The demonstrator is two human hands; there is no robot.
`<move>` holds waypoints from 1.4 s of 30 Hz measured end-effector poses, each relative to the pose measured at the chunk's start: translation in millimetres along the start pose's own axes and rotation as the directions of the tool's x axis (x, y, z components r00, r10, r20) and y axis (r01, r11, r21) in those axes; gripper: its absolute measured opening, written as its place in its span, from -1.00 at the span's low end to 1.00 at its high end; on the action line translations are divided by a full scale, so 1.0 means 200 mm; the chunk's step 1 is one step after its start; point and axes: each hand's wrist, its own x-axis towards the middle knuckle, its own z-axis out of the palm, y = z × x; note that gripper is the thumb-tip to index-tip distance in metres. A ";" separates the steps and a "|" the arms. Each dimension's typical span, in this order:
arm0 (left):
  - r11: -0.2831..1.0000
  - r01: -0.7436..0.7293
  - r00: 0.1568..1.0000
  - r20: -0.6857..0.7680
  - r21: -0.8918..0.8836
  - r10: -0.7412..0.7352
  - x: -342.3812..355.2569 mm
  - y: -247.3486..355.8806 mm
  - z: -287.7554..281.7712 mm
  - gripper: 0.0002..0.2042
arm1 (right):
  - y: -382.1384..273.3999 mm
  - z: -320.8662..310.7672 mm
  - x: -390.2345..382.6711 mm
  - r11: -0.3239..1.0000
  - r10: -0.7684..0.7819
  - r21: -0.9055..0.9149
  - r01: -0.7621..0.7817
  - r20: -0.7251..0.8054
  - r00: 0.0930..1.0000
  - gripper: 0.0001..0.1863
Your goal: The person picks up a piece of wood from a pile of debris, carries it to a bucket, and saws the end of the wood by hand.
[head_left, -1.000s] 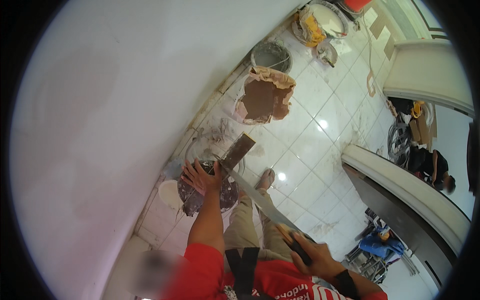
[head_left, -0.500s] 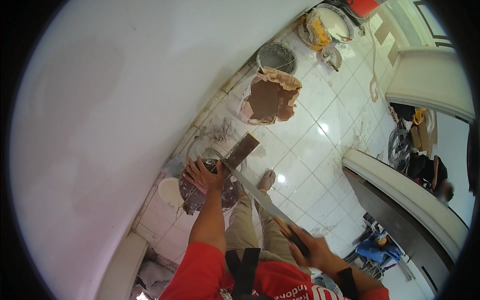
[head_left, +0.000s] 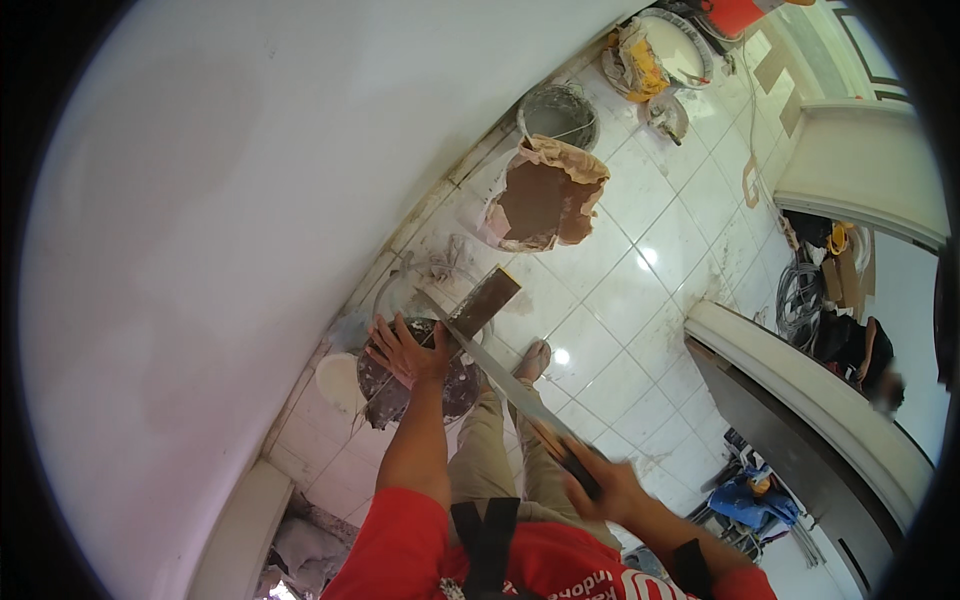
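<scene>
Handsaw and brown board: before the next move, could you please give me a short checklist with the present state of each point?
1. Right hand closed around the handsaw: ok, it grips the handle end.
2. Left hand steadying the brown board: ok, it lies spread on it.
3. Left thumb well away from the saw: not ok, it looks very near the blade.
4. Board supported: ok, partly; it lies across the dark round support, with one end sticking out.
5. Right leg clear below the saw: cannot tell; the height between them does not show.
</scene>
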 end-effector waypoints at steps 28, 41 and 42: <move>0.999 -0.027 0.998 -0.064 0.030 0.029 -0.01 -0.02 0.03 -0.17 | 0.05 -0.02 -0.18 1.000 -0.001 -0.011 0.001 -0.022 1.000 -0.33; 0.998 -0.042 0.995 -0.087 0.042 0.045 -0.01 -0.05 0.07 -0.15 | 0.22 -0.08 -0.45 0.975 0.220 0.055 -0.213 -0.192 0.957 -0.46; 0.998 -0.048 0.994 -0.095 0.039 0.051 -0.01 -0.05 0.09 -0.15 | 0.23 -0.06 -0.46 0.969 0.246 0.070 -0.236 -0.211 0.946 -0.46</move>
